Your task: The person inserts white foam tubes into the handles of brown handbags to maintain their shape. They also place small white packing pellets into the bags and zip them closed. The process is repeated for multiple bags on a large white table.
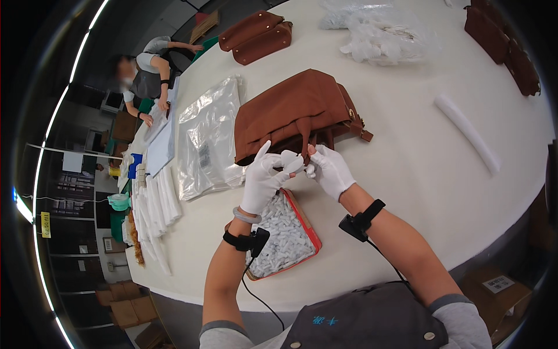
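A brown handbag (285,113) lies on its side on the white table, its brown handle (304,131) reaching toward me. Both my hands wear white gloves with some fingertips bare. Just in front of the bag, my left hand (261,179) pinches a thin, white, rounded piece (292,161). Close beside it, my right hand (332,170) is closed around the handle's near end; the fingers partly hide it. Under my left wrist sits a red-rimmed box (303,218) full of small white pieces (282,235).
Clear plastic bags (209,134) lie left of the handbag, with white rolls (157,200) farther left. Two brown bags (256,35) and bagged white pieces (386,43) are at the back. A white tube (468,134) lies right. A co-worker (148,72) works at the far left.
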Tool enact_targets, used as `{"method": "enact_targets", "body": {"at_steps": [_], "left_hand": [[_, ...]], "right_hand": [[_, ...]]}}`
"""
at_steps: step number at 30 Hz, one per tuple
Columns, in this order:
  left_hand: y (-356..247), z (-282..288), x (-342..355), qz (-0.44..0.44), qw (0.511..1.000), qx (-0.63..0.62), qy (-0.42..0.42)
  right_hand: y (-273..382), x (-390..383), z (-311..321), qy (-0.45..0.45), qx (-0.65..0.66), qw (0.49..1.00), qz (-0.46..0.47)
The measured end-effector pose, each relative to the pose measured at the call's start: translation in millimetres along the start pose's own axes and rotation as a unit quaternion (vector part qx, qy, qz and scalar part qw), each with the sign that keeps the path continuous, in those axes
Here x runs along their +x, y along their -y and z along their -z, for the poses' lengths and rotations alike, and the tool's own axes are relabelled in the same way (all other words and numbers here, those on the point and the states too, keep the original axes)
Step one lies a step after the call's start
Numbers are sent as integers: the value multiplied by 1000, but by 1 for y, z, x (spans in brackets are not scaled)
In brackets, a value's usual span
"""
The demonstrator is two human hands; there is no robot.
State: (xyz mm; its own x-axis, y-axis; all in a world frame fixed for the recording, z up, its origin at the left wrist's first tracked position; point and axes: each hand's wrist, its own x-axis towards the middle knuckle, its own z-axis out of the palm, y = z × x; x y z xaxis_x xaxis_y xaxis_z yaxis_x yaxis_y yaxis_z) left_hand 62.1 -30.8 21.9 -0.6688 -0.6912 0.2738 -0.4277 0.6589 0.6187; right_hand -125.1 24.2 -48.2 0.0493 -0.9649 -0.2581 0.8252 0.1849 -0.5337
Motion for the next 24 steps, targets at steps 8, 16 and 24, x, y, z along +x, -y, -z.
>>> {"method": "enact_targets", "body": {"at_steps": [8,16,24], "left_hand": [[-20,-17,-4,119,987,-67,-91],[-18,-24,-13,-48,992,115,-5],[-9,-43,-28,103,988,118,9]], "right_hand": [[-25,-33,-12,-94,-172,969,152],[-41,-38,8,-70,-284,948,123],[-65,-27,36,-66,-309,944,98]]}}
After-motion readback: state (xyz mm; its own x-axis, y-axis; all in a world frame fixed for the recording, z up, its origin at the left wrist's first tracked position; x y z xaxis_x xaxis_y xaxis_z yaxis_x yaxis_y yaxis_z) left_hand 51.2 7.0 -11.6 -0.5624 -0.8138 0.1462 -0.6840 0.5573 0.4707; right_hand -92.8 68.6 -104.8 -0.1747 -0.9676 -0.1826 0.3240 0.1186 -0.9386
